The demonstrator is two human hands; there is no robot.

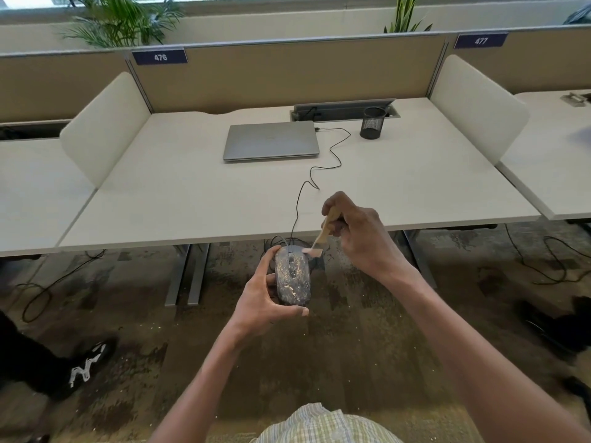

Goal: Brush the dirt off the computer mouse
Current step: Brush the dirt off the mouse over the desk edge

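Fingers of left hand (262,298) curl round mouse (292,276), held in air below bench (179,193) edge, dirt-speckled. Right hand (358,235) pinches brush (323,235), bristles at mouse's front right. Step: brushing under way. Next: sweep bristles rearward across speckles.

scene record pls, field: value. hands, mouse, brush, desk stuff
left hand: grips mouse from its left side, held off the desk over the floor
right hand: holds brush handle
mouse: dark, wired, top speckled with pale dirt
brush: wooden handle, pale bristles at the mouse's front right edge
laptop: closed, on desk, cable attached
pen cup: black mesh, right of laptop
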